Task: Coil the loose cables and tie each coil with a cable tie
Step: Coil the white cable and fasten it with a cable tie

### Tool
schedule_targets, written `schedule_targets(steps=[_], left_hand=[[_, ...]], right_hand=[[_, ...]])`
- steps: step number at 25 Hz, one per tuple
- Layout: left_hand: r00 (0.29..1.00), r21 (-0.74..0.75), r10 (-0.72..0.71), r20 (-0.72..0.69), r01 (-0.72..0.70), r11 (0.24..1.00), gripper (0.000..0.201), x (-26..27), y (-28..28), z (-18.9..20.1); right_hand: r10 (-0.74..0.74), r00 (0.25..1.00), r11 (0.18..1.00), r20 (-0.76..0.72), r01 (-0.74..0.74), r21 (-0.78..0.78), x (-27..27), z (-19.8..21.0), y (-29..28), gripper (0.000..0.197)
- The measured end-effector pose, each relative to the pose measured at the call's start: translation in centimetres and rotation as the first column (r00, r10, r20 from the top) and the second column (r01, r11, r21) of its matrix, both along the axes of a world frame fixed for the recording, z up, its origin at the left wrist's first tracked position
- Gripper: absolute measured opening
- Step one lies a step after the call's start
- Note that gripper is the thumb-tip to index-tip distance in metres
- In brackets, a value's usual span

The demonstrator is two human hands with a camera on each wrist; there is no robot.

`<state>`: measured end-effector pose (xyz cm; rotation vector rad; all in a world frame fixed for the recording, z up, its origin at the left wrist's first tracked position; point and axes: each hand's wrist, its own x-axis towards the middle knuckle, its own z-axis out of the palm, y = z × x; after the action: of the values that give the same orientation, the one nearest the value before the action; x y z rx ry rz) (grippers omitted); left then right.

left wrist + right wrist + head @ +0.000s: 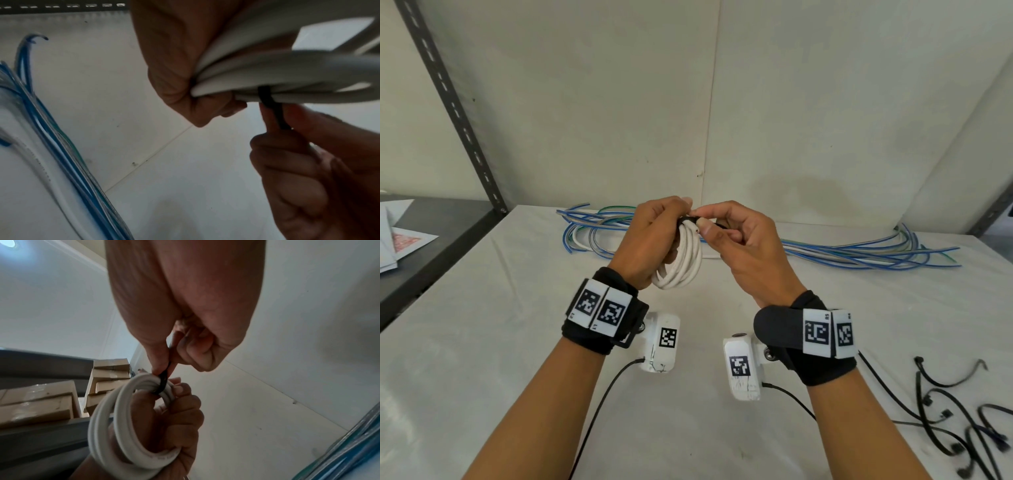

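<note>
White round-jacket cable, coiled into a small hank (pixel 681 260), is held up over the middle of the white cloth-covered table (pixel 482 342), with a thin black plastic cable tie (pixel 690 219) looped round its top strands. Step in hand, as I judge it: cinching the tie on this coil. Next move likely calls for a steady pull on the tail while the coil is braced, then setting the bundle down and starting another cable.

Left hand (pixel 654 236) grips the coil, fingers curled through and round the loops, thumb pressing strands together just beside the tie. Right hand (pixel 743 246) pinches the tie's tail tight between thumb and forefinger, other fingers tucked in; right wrist view shows the tail running up into that pinch. Whether the tie is fully tight cannot be told.

Loose blue, green and clear cables (pixel 859 255) lie in a long bundle across the far side of the table, uncoiled. Spare black cable ties (pixel 959 428) scattered near right. Papers (pixel 397 240) on grey shelf far left.
</note>
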<state>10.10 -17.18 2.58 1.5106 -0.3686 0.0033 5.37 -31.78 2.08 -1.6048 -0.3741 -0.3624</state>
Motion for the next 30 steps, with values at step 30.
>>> schedule_targets(steps=[30], left_hand=[[0.979, -0.01, 0.197, 0.059, -0.197, 0.98, 0.054, 0.6, -0.3, -0.5]], right_hand=[[-0.089, 0.994, 0.978, -0.057, 0.098, 0.182, -0.2, -0.1, 0.6, 0.014]])
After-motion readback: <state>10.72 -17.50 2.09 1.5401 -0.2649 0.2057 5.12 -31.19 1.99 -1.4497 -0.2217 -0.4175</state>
